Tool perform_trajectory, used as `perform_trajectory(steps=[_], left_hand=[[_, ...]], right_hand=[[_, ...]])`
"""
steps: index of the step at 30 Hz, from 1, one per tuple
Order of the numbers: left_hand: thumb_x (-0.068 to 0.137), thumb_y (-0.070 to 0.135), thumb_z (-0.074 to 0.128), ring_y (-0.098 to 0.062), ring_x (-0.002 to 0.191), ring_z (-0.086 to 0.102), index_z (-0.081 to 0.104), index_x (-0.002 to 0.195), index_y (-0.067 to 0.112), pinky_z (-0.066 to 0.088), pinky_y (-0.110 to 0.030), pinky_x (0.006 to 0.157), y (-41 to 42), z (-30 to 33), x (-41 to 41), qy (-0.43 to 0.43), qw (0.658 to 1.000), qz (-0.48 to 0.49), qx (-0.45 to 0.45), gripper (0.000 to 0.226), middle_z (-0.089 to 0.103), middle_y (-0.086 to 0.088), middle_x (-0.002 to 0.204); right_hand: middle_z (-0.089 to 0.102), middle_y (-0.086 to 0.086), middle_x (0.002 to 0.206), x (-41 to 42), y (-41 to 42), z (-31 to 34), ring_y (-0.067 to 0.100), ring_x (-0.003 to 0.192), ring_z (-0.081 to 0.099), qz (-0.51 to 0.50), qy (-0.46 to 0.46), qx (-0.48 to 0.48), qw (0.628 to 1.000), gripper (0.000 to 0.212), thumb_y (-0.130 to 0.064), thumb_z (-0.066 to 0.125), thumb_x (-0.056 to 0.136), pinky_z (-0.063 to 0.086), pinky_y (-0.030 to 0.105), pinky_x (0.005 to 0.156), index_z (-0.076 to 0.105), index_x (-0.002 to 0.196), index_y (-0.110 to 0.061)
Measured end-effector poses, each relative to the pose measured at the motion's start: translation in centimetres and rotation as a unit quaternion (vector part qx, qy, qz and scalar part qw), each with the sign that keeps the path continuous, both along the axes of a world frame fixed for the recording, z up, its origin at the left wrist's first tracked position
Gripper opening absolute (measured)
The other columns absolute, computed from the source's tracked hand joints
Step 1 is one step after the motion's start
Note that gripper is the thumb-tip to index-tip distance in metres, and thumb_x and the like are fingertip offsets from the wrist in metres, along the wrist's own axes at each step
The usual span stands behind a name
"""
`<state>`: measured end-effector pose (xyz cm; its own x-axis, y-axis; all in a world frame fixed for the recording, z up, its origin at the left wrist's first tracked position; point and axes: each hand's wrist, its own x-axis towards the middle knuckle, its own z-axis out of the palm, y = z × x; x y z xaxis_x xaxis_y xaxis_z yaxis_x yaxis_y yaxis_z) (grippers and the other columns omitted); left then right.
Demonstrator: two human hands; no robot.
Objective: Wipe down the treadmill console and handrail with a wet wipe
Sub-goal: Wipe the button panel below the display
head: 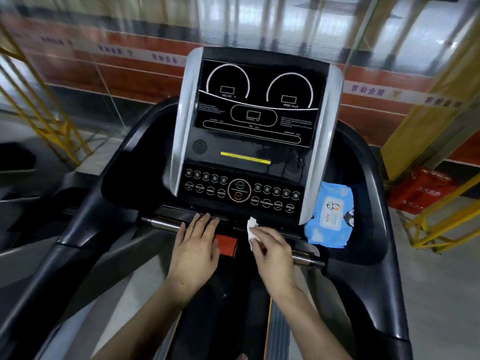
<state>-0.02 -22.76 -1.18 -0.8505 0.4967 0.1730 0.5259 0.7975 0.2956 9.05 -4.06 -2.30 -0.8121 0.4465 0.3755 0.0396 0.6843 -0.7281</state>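
The treadmill console [254,126] rises ahead, black with silver side trims and a button panel at its foot. Below it runs the front handrail [161,223], a bar with metal grip sections. My left hand [194,245] lies flat on the bar's middle, fingers together and stretched out, holding nothing. My right hand [272,250] is closed on a crumpled white wet wipe [251,228], pressed to the bar just right of centre, under the button panel. A red safety key block [226,245] sits between my hands.
A blue wet wipe pack [330,216] lies in the tray right of the console. Black side handrails [85,203] curve down on both sides. The belt [220,320] runs below my arms. Yellow rails [52,120] and a red crate [420,193] stand beyond.
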Motion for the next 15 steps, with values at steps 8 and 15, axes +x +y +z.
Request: perform_trajectory(steps=[8, 15], left_hand=[[0.101, 0.032, 0.047, -0.026, 0.153, 0.035, 0.047, 0.152, 0.023, 0.025, -0.051, 0.126, -11.3, 2.3, 2.2, -0.001, 0.993, 0.114, 0.019, 0.052, 0.048, -0.002, 0.158], [0.090, 0.036, 0.044, -0.031, 0.148, 0.044, 0.053, 0.149, 0.018, 0.038, -0.056, 0.120, -30.0, 2.8, 10.0, 0.011, 0.963, 0.270, -0.008, 0.062, 0.055, -0.007, 0.154]], right_hand=[[0.073, -0.008, 0.117, -2.2, -11.6, 2.4, 0.004, 0.109, 0.068, 0.124, 0.020, -0.014, 0.992, 0.028, -0.005, 0.076, 0.094, 0.047, 0.008, 0.096, 0.077, 0.120, -0.014], [0.072, -0.009, 0.113, -1.4, -30.0, 2.8, 0.007, 0.103, 0.069, 0.305, 0.024, -0.012, 0.952, 0.025, -0.007, 0.075, 0.096, 0.058, 0.026, 0.087, 0.078, 0.120, -0.013]])
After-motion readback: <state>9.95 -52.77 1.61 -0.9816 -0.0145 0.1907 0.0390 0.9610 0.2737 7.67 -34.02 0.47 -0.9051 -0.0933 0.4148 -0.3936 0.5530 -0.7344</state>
